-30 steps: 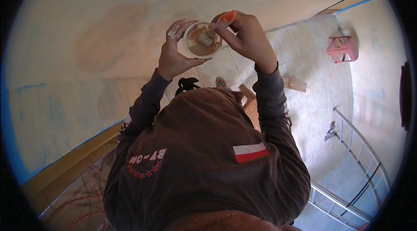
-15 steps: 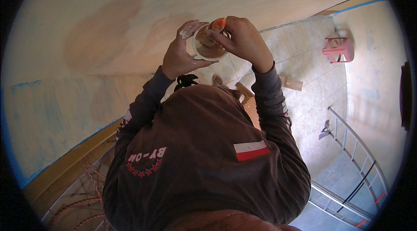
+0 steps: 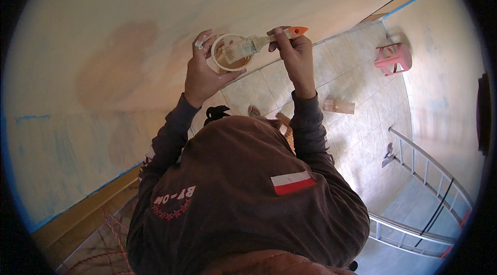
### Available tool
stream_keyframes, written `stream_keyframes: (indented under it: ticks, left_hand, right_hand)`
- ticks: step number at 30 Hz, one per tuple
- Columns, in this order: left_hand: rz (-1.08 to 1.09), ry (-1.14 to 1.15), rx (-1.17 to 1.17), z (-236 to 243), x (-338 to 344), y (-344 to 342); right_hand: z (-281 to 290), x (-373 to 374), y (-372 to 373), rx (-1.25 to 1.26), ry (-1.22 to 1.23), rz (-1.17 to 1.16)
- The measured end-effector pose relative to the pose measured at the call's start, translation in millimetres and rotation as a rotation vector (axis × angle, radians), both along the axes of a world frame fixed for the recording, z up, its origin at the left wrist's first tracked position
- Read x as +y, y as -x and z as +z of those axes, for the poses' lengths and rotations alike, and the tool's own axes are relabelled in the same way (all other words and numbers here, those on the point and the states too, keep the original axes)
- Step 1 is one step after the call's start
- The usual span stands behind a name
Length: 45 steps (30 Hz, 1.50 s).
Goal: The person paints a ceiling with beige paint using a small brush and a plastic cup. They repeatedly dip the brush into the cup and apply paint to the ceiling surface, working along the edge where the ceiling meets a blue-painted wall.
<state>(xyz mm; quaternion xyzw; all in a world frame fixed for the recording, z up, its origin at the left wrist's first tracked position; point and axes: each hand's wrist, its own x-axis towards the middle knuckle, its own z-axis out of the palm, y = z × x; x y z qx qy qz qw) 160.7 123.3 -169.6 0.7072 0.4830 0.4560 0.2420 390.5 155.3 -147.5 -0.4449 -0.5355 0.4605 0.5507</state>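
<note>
peach-painted wall (image 3: pixel 196 6) in front, pale tiled floor (image 3: pixel 357 88) below, pink plastic stool (image 3: pixel 397 58) off to the r. my l hand (image 3: pixel 203 76) is curled round a round, white plastic tub (image 3: pixel 213 53); my r hand (image 3: pixel 296 60) pinches a flat, pale-bristled, orange-tipped paintbrush (image 3: pixel 252 45), bristles (image 3: pixel 237 51) at the tub's mouth, can't tell how loaded. wall looks part done imo: upper area mostly peach, but blue streaks (image 3: pixel 62 140) show thru low on the l, so that bit's left.
</note>
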Motion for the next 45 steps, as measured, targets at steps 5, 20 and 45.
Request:
stream_keyframes:
  ticks: [5, 20, 45]
  left_hand:
    - [-0.007, -0.017, -0.011, 9, 1, -4]
    - [0.018, -0.266, -0.022, 51, 50, -45]
    - [0.143, -0.163, 0.021, 31, 75, -44]
  right_hand:
    - [-17, -8, -8, 0.226, 0.151, -0.032]
    - [-10, 69, -67, 0.701, -0.064, -0.108]
    - [-75, 203, -162, -0.132, -0.771, -0.763]
